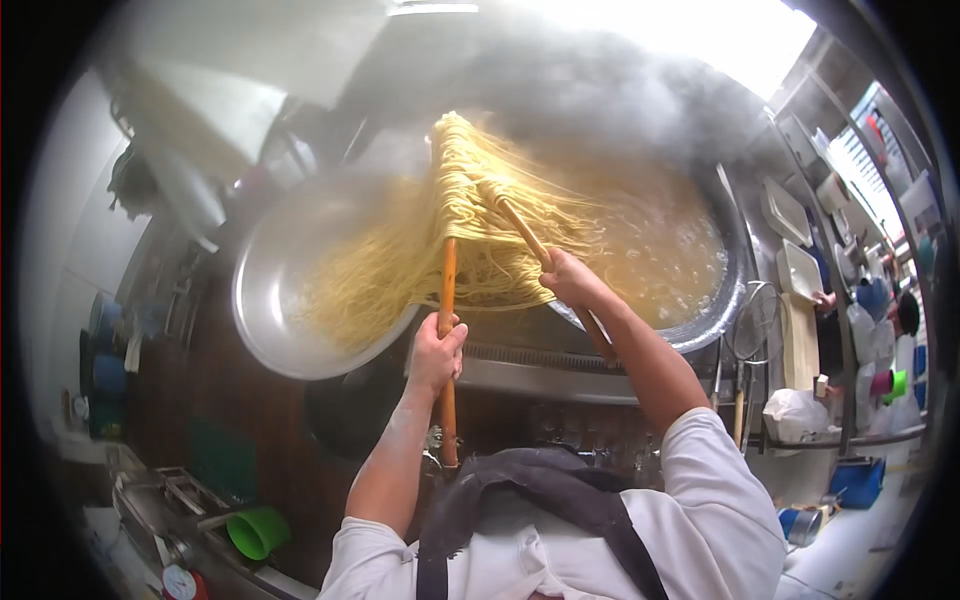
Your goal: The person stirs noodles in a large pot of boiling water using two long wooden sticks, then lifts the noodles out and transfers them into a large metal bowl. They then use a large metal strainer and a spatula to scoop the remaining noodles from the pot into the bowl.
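My left hand (437, 352) is wrapped round a long wooden stick (449, 400) that points away from me. A second wooden stick (524, 228) is gripped in my right hand (575, 278) and slants up to the left. Over the far ends of both sticks hangs a thick mass of yellow noodles (460, 185). On the right the strands trail into a large wok of bubbling liquid (670, 250). To the left, more noodles lie in a wide metal bowl (270, 285). Steam hides the far side of the wok.
A wire strainer (757, 322) hangs right of the wok, near a shelf with pale trays (799, 270) and a white plastic bag (797, 412). Another person's hand (824, 301) shows there. At lower left stands a green bucket (257, 532).
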Available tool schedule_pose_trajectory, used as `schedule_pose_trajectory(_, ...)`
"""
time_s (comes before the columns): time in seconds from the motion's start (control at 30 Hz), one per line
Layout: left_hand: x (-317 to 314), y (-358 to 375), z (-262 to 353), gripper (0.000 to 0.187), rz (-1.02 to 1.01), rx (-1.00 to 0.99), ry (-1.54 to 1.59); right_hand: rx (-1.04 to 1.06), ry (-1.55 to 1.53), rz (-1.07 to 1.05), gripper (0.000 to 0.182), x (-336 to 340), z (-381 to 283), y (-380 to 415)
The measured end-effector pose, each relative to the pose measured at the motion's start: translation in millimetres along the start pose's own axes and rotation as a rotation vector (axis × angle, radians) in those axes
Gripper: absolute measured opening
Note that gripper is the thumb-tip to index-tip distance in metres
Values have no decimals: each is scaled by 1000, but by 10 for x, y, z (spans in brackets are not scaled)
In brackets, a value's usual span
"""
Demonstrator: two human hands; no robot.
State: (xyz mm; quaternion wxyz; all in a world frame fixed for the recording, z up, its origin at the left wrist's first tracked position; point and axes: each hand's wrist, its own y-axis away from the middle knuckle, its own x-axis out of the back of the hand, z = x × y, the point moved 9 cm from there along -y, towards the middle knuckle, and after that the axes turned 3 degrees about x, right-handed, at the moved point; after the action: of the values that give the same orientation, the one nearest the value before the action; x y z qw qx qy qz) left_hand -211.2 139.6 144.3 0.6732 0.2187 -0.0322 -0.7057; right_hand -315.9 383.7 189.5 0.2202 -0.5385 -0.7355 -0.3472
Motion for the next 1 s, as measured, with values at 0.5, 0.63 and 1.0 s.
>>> schedule_pose_trajectory(0.5, 2395, 606, -29, 17, 305, 114, 85, 471, 434, -126, 23, -1976, -1806, 2)
schedule_pose_trajectory(0.63, 3374, 579, -799, 22, 319, 221, -663, 416, 813, -236, 25, -1591, -995, 104)
schedule_pose_trajectory(1.0, 2867, 2915, 1799, 40, 338, 351, -1339, -215, 552, -51, 22, 1938, 955, 1831)
